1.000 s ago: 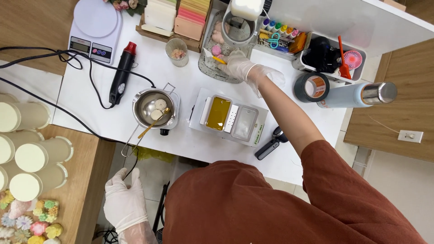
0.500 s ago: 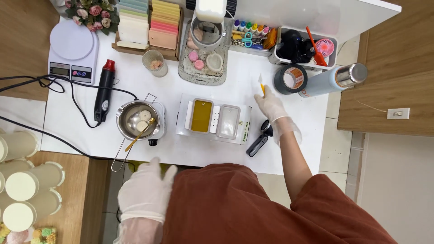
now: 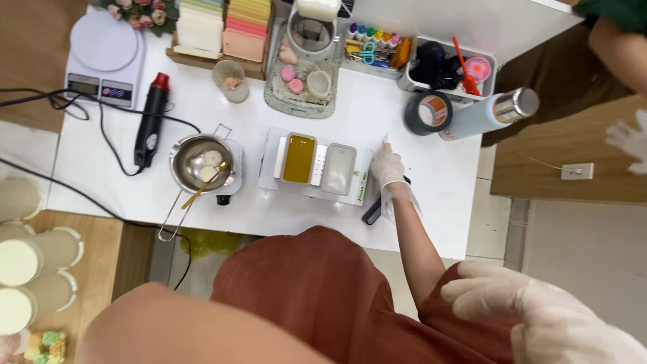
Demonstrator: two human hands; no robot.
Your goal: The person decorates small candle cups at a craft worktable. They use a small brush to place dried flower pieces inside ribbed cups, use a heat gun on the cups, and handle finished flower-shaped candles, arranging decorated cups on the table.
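Since half a second ago, the right hand (image 3: 389, 168) has slid in from open table to the right edge of the mould tray (image 3: 278, 156), and the left hand (image 3: 539, 317) has risen close to the lens.

All places below are told from that tray. The white table (image 3: 431, 202) spreads under it on every side. Below it, a rust-coloured garment (image 3: 317, 290) fills the near edge of the view. The left hand, gloved, hangs far down to the right, well off the table, its fingers loosely spread and holding nothing that shows. To the tray's left, just beside it, sits a steel melting pot (image 3: 202, 165) with a spoon in it. Farther up and left lies a white kitchen scale (image 3: 104, 54). Up to the right lies a pale blue bottle (image 3: 485, 114) on its side.

On the tray itself rest an amber-filled mould (image 3: 298, 158) and a pale mould (image 3: 339, 168), side by side. The gloved right hand touches the tray's right end, fingers pinched narrowly on a thin pale stick (image 3: 385, 139) that points upward.
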